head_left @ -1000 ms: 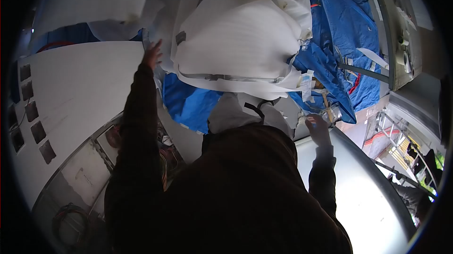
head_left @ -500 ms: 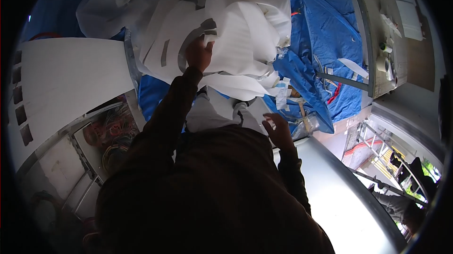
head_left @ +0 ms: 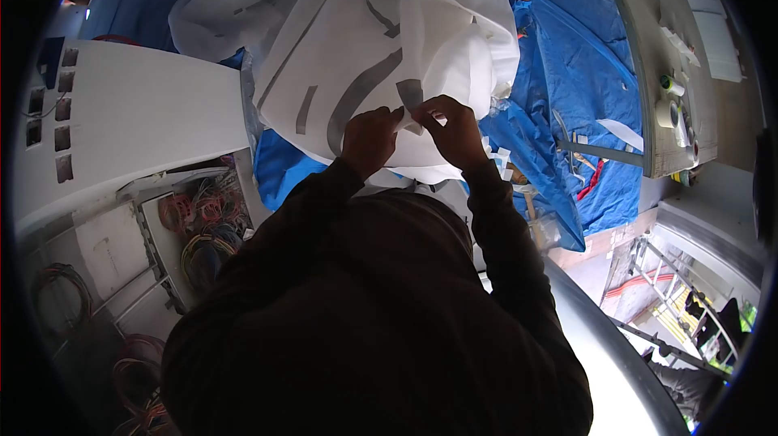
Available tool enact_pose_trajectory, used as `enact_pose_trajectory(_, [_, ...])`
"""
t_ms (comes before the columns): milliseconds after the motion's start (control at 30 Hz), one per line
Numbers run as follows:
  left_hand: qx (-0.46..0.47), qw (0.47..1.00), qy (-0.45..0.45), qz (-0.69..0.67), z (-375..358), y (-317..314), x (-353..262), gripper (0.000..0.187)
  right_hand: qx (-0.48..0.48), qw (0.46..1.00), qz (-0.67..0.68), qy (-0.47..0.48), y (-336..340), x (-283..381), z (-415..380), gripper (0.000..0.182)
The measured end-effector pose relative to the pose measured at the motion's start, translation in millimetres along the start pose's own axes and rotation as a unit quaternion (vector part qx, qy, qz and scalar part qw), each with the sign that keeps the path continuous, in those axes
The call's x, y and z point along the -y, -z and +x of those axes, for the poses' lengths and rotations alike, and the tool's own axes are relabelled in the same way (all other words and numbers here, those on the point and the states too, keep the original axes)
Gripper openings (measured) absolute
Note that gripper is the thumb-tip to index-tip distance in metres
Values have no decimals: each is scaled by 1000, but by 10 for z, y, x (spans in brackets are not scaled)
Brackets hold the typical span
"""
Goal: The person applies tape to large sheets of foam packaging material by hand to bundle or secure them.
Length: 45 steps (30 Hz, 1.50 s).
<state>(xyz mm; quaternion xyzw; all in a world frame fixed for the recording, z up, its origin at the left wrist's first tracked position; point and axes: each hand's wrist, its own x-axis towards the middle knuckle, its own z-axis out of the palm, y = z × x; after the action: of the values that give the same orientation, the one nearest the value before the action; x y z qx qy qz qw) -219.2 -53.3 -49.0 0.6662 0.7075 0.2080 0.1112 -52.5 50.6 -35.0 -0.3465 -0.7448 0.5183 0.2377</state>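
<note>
A large white sheet [head_left: 296,63] with grey stripes and shapes on it lies bunched in front of me. Between my hands is a small grey-and-white strip [head_left: 411,94], its grey part pointing away from me over the sheet. My left hand [head_left: 373,140] pinches the near left side of this strip, fingers closed. Opposite it, my right hand [head_left: 451,130] grips the near right side between thumb and fingers. The fingertips of both hands almost meet, and they hide the strip's near end in part.
Blue tarpaulin [head_left: 559,55] spreads to the right, littered with scraps and a red piece. Rolls of tape [head_left: 668,112] sit on a board at far right. On the left are a white panel [head_left: 162,91] with cut-outs and coiled cables [head_left: 207,254]. A person [head_left: 689,379] shows at lower right.
My right hand has come up from the lower right to the strip beside my left hand. My left hand has shifted right and nearer to me. The view has shifted slightly.
</note>
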Motion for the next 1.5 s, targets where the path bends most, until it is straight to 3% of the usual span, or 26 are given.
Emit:
enact_pose_trajectory(300, [15, 999, 14, -33, -96, 207, -28, 32, -58, 998, 10, 19, 17, 65, 123, 14])
enact_pose_trajectory(367, [20, 999, 16, -38, -107, 249, -5, 34, -109, 992, -52, 21, 12, 92, 173, 15])
enact_pose_trajectory(467, [28, 998, 14, -46, -175, 261, 66, 36, -215, 975, -43, -35, 275, -101, 345, 22])
enact_pose_trajectory(567, [32, 998, 6, -61, -209, 227, 116, 35, -40, 997, 55, -26, 549, -9, 401, 19])
enact_pose_trajectory(667, [14, 995, 25, -95, -110, 259, 179, 37, 14, 1000, 16, 9, 475, 230, 380, 15])
enact_pose_trajectory(767, [-17, 985, 24, -167, 2, 457, 130, 43, -20, 999, 6, 46, 261, 412, 330, 13])
enact_pose_trajectory(867, [-2, 926, 146, -348, 33, 574, 23, 45, -43, 997, -23, 60, -131, 449, 180, 6])
enact_pose_trajectory(933, [-33, 963, 67, -259, 46, 513, 41, 44, -20, 995, -30, 91, -380, 434, 79, 5])
enact_pose_trajectory(1033, [-51, 972, 18, -229, -30, 143, 493, 39, -8, 991, -28, 134, -428, 352, -53, 13])
enact_pose_trajectory(1100, [-139, 966, 47, -215, 13, 260, 616, 26, -15, 1000, 19, 7, -303, 214, -177, 23])
enact_pose_trajectory(1133, [-151, 959, 88, -225, 50, 366, 710, 26, -37, 996, -70, 50, -248, -137, -228, 30])
enact_pose_trajectory(1167, [-149, 956, 115, -223, 111, 533, 826, 29, -54, 995, -78, -10, -199, -458, -344, 32])
enact_pose_trajectory(1233, [-209, 944, 123, -225, 281, 857, 1046, 28, -100, 989, -82, -76, -117, -1392, -696, 41])
enact_pose_trajectory(1267, [-231, 937, 145, -220, 369, 1034, 1160, 28, -101, 977, -20, -189, -94, -1981, -957, 51])
enact_pose_trajectory(1367, [-269, 898, 206, -282, 615, 1635, 1263, 31, -48, 915, -104, -386, -22, -2870, -1734, 72])
enact_pose_trajectory(1400, [-308, 865, 221, -327, 695, 1744, 1376, 34, -9, 908, -164, -385, -192, -3937, -2173, 75])
enact_pose_trajectory(1433, [-333, 858, 197, -337, 762, 1905, 1413, 37, -3, 881, -85, -465, -210, -3825, -2331, 77])
enact_pose_trajectory(1467, [-315, 856, 247, -328, 799, 2112, 1518, 40, -5, 843, 3, -538, -185, -3625, -2390, 82])
enact_pose_trajectory(1500, [-341, 869, 201, -297, 840, 2281, 1355, 45, -8, 793, 91, -602, -165, -3440, -2420, 87])
